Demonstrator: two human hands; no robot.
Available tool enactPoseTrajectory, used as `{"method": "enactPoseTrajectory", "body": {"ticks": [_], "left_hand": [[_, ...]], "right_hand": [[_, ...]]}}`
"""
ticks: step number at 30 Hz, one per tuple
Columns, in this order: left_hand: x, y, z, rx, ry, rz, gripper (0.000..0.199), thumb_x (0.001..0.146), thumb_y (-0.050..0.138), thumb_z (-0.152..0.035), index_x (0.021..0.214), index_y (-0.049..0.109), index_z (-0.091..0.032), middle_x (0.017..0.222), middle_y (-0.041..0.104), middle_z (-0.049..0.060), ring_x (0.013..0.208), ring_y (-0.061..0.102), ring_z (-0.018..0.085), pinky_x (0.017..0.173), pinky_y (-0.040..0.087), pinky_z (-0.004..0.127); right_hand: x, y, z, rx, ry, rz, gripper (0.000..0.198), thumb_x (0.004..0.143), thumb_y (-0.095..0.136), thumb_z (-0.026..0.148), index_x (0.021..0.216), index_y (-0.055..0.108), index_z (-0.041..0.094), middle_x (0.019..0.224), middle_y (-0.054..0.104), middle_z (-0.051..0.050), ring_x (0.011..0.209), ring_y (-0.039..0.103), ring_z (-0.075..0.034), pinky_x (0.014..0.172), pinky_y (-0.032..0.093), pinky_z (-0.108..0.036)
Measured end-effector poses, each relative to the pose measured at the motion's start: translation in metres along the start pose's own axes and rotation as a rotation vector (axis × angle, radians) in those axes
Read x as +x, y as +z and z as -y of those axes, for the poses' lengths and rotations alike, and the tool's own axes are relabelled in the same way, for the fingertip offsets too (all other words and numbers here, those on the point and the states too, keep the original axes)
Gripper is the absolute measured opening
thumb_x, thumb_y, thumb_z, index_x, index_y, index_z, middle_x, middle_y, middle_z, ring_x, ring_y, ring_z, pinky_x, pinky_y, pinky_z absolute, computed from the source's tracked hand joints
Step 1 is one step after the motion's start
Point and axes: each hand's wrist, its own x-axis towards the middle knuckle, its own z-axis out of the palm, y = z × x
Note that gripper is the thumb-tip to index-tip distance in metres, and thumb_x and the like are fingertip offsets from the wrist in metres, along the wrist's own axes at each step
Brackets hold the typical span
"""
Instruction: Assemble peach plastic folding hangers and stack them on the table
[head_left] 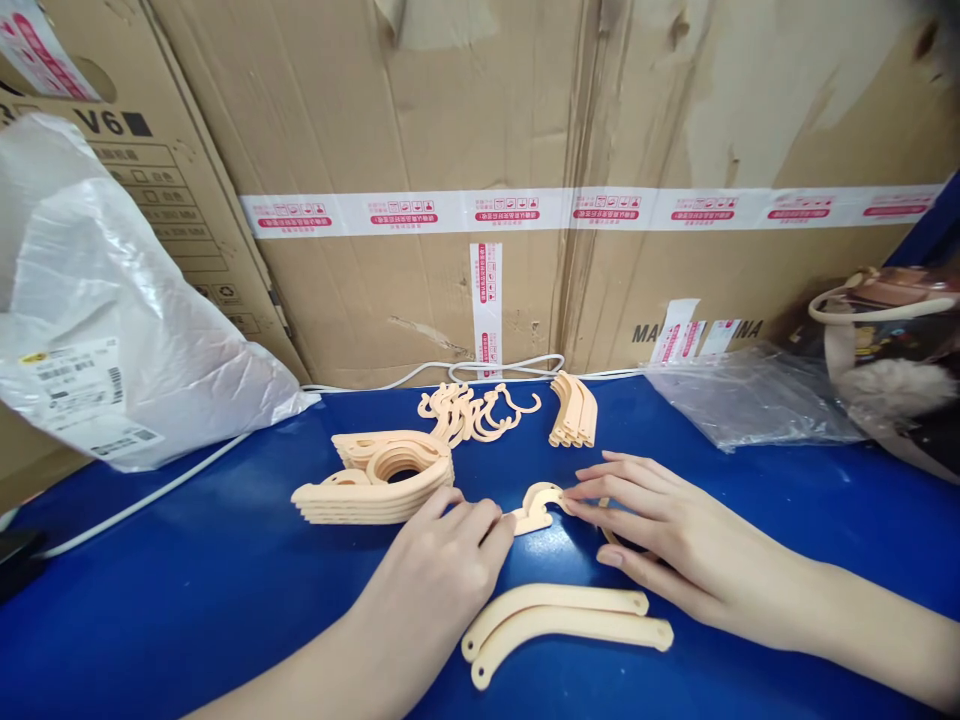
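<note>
My left hand is closed on the left end of a cream plastic hanger hook piece lying low over the table. At the piece's right end, the fingertips of my right hand touch it, with the fingers stretched and apart. Under my right palm a thin curved cream part shows, mostly hidden. Two curved cream hanger arms lie side by side in front of my hands. Just beyond my left hand is a stack of folded cream hangers.
A pile of loose cream hooks and a bundle of hanger arms lie farther back on the blue table. Cardboard boxes wall the back. A white plastic parcel, a clear bag and a handbag flank the sides.
</note>
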Motion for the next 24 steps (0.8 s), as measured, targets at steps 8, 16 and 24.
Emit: {"method": "enactPoseTrajectory", "body": {"ticks": [8,16,24], "left_hand": [[-0.007,0.007,-0.002,0.043,0.043,-0.034,0.041,0.089,0.031,0.003,0.113,0.064,-0.005,0.112,0.070,0.012,0.100,0.068,0.022,0.086,0.054,0.032],[-0.008,0.009,-0.001,-0.043,0.007,0.085,0.042,0.089,0.036,-0.001,0.126,0.056,-0.007,0.128,0.061,0.013,0.112,0.062,0.023,0.092,0.053,0.035],[-0.006,0.008,0.002,-0.115,-0.038,0.116,0.043,0.086,0.043,-0.003,0.128,0.052,-0.006,0.129,0.060,0.015,0.118,0.057,0.028,0.098,0.048,0.043]], "right_hand": [[0.001,0.003,-0.005,-0.018,0.011,0.033,0.043,0.098,0.042,0.029,0.138,0.047,0.016,0.135,0.053,-0.012,0.123,0.048,-0.023,0.104,0.041,-0.042],[0.001,0.011,-0.010,-0.066,0.076,-0.011,0.046,0.097,0.044,0.036,0.140,0.044,0.019,0.143,0.045,-0.012,0.130,0.041,-0.028,0.102,0.042,-0.048],[0.002,0.008,-0.013,-0.043,0.056,-0.020,0.045,0.096,0.044,0.035,0.139,0.045,0.022,0.136,0.051,-0.011,0.124,0.046,-0.027,0.099,0.043,-0.048]]}}
